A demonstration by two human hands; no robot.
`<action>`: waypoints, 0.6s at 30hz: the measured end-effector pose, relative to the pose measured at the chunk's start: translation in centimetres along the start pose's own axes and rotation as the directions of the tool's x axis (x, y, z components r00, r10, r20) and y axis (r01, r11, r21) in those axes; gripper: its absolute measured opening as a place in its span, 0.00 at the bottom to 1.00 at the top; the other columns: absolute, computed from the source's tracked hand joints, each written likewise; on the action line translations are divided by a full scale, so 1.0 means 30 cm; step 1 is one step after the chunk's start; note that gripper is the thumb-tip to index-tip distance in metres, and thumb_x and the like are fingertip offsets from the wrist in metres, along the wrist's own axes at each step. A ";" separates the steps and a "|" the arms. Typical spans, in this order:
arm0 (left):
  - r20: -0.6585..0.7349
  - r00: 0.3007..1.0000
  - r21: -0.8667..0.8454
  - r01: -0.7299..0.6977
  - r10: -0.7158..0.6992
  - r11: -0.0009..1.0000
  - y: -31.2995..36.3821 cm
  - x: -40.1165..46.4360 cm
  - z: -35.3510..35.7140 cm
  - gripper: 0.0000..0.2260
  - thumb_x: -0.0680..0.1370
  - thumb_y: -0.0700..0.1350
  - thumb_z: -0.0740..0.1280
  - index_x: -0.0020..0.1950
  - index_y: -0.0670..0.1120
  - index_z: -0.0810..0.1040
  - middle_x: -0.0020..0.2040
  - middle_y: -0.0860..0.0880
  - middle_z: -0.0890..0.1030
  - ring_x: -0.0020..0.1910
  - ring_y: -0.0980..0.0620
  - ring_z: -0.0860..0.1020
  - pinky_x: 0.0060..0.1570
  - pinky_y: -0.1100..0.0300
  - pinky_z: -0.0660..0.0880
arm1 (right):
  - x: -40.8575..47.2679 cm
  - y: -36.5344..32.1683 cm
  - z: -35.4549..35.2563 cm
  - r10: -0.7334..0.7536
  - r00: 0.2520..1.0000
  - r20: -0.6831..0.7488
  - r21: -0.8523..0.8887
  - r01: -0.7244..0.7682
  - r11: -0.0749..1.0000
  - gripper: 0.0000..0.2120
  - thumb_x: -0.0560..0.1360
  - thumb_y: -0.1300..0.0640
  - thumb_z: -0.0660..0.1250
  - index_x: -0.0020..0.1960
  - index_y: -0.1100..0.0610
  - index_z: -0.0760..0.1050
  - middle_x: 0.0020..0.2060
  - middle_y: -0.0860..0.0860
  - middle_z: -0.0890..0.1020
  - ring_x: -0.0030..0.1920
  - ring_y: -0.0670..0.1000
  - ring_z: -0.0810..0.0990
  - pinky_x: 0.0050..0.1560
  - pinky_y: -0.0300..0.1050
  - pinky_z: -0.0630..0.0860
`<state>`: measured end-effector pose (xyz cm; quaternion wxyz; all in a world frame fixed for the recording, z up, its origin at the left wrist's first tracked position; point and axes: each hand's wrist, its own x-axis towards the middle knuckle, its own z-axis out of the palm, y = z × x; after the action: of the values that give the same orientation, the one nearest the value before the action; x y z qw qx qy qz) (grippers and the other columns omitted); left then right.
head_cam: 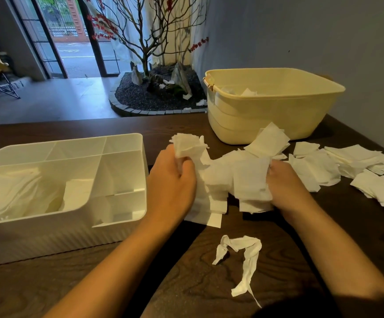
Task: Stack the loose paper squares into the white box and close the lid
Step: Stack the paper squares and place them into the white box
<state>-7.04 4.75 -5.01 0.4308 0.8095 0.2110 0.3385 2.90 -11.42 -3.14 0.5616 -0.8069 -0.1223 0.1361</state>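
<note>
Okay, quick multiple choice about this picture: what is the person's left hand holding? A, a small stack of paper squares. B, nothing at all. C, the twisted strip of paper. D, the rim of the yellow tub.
A: the left hand grips a small stack of paper squares lifted above the table, while the twisted strip lies untouched nearer the person and the yellow tub stands apart behind.

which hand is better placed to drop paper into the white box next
Left, probably: the left hand already grips a stack of squares right beside the white box; the right hand is farther away.
</note>
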 end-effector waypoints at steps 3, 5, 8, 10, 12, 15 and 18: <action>-0.032 0.992 0.144 -0.118 0.123 0.983 0.009 -0.004 0.000 0.04 0.82 0.46 0.59 0.54 0.50 0.73 0.47 0.53 0.74 0.48 0.67 0.72 0.43 0.75 0.67 | -0.003 0.009 0.010 -0.284 0.949 -0.139 -0.299 0.233 0.925 0.17 0.77 0.70 0.60 0.52 0.49 0.76 0.43 0.46 0.78 0.41 0.45 0.75 0.45 0.49 0.76; -0.046 0.986 0.144 -0.153 0.161 0.978 0.005 -0.004 0.006 0.03 0.83 0.46 0.60 0.53 0.50 0.73 0.47 0.53 0.74 0.49 0.65 0.72 0.42 0.73 0.68 | -0.018 -0.003 0.008 -0.330 0.932 -0.152 -0.189 0.300 0.935 0.21 0.75 0.74 0.60 0.53 0.49 0.76 0.42 0.39 0.75 0.40 0.41 0.75 0.44 0.47 0.77; -0.082 0.984 0.052 -0.156 0.160 0.986 0.000 0.002 0.005 0.05 0.83 0.46 0.60 0.56 0.50 0.74 0.48 0.54 0.76 0.49 0.64 0.74 0.43 0.72 0.69 | -0.014 -0.005 0.001 -0.386 0.896 -0.221 -0.044 0.386 0.921 0.21 0.76 0.74 0.62 0.54 0.48 0.75 0.43 0.34 0.73 0.42 0.27 0.75 0.39 0.31 0.76; -0.080 0.987 -0.078 -0.147 0.141 0.986 0.008 0.000 0.003 0.07 0.82 0.46 0.60 0.57 0.54 0.76 0.50 0.57 0.78 0.50 0.63 0.76 0.48 0.66 0.74 | -0.016 0.002 0.007 -0.419 0.870 -0.260 -0.035 0.426 0.904 0.22 0.76 0.75 0.62 0.54 0.48 0.75 0.43 0.33 0.73 0.43 0.24 0.73 0.42 0.30 0.76; -0.062 0.991 -0.212 -0.125 0.114 0.969 0.026 -0.010 -0.001 0.12 0.81 0.45 0.60 0.57 0.62 0.76 0.52 0.60 0.80 0.53 0.63 0.78 0.54 0.60 0.77 | -0.022 0.010 0.021 -0.479 0.825 -0.299 -0.060 0.485 0.873 0.24 0.73 0.77 0.64 0.53 0.47 0.76 0.45 0.32 0.75 0.44 0.28 0.75 0.44 0.36 0.78; -0.015 1.000 -0.403 0.004 -0.011 0.915 0.049 -0.013 -0.003 0.14 0.82 0.40 0.63 0.58 0.58 0.80 0.54 0.59 0.84 0.55 0.59 0.81 0.57 0.56 0.78 | -0.027 -0.001 0.023 -0.425 0.843 -0.329 0.104 0.479 0.871 0.21 0.76 0.72 0.67 0.48 0.44 0.77 0.44 0.35 0.78 0.44 0.34 0.78 0.38 0.31 0.77; 0.068 0.989 -0.411 0.149 -0.132 0.899 0.045 -0.009 -0.004 0.14 0.80 0.38 0.63 0.59 0.53 0.81 0.52 0.57 0.85 0.52 0.58 0.82 0.54 0.58 0.79 | -0.007 -0.004 0.004 -0.291 0.934 -0.208 0.273 0.341 0.899 0.21 0.78 0.73 0.60 0.45 0.46 0.78 0.40 0.36 0.78 0.41 0.30 0.78 0.33 0.28 0.75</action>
<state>-7.25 3.91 -3.92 0.6202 0.6885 0.1837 0.3280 2.67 -11.35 -3.04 0.7018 -0.6883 -0.1837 -0.0060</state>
